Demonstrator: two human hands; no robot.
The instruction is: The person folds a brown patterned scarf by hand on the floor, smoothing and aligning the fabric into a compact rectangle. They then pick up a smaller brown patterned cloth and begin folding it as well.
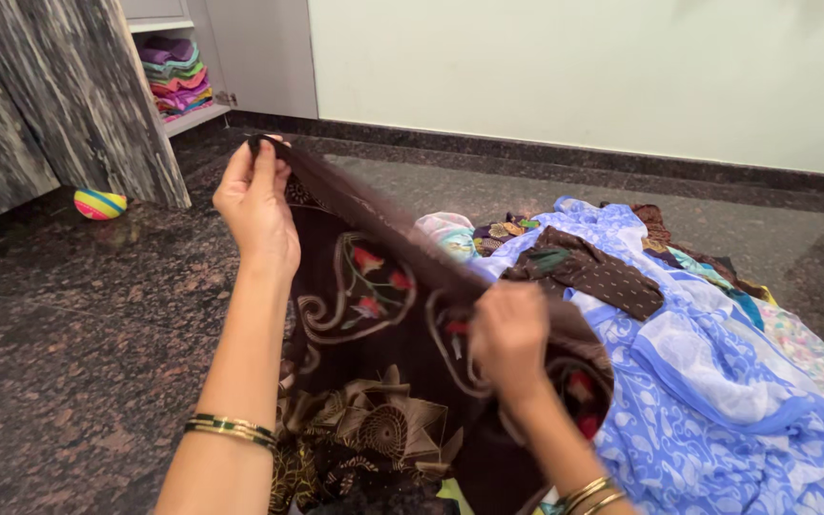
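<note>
Your left hand (pixel 257 205), upper left of centre, pinches the top edge of the dark brown embroidered cloth (pixel 374 334); your right hand (pixel 507 334), at centre, is blurred but looks closed on the same edge. Keep that edge taut and both hands level. Count: one striped ball (pixel 99 203) far left, one shelf stack of folded cloth (pixel 176 76), one loose heap of clothes (pixel 698 381) on the floor at right.

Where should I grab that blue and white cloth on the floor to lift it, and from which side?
Take the blue and white cloth by its top edge near the wall end, coming from above. That end lies bunched and raised in folds, easy to pinch, while the near part spreads flat on the floor. Both hands are busy: left hand and right hand hold the dark brown embroidered cloth.
</note>
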